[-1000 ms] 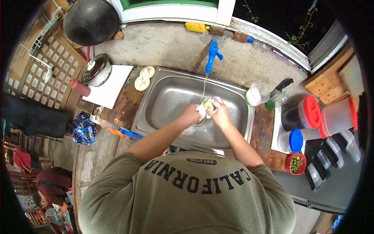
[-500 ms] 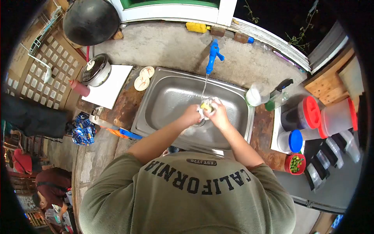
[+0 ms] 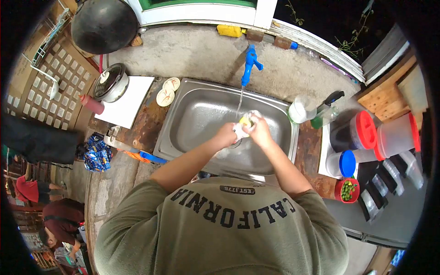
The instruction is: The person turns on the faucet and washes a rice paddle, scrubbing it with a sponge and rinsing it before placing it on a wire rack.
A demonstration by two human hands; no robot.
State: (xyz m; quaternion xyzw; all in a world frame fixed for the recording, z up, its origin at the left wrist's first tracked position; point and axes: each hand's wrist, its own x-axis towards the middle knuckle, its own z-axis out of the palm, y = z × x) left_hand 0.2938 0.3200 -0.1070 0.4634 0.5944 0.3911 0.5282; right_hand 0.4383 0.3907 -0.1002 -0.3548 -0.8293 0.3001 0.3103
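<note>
Over the steel sink (image 3: 192,119), my left hand (image 3: 226,134) and my right hand (image 3: 260,131) meet close together around a small soapy yellow-and-white object (image 3: 246,123). White foam covers part of it and my fingers. My left hand closes on its left side, my right hand on its right. What exactly it is, I cannot make out. Water runs from the blue faucet (image 3: 250,66) into the sink just behind my hands.
Left of the sink are a white board (image 3: 133,101), a lidded pot (image 3: 112,85) and two round patterned pieces (image 3: 165,96). To the right stand a white cup (image 3: 300,111), a green bottle (image 3: 323,117), red-lidded containers (image 3: 366,130) and a red bowl (image 3: 347,190). Two people are at far left.
Both hands and the soapy object have shifted slightly, my right hand a little to the right. The view has moved a little. At far left, the person in red shows more of the body.
</note>
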